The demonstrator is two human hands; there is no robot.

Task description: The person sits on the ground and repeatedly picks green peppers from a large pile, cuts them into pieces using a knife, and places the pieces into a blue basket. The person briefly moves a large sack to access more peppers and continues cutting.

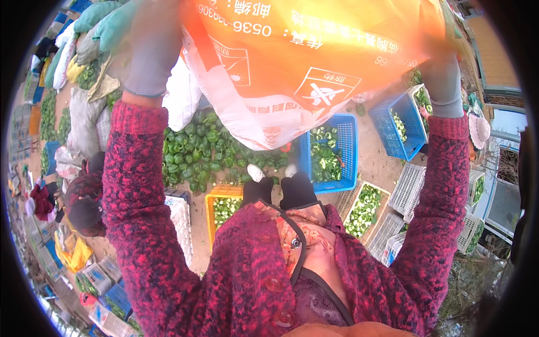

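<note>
Boldly lettered orange sack [314, 56], upside-down.

Tan ground [371, 154] bears heaped green peppers [199, 146] and plastic crates [351, 147].

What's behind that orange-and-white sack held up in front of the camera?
Past the lower edge of the sack, green peppers lie heaped on the ground and a blue crate holds cut green pieces. Whatever lies directly behind the sack is covered.
</note>
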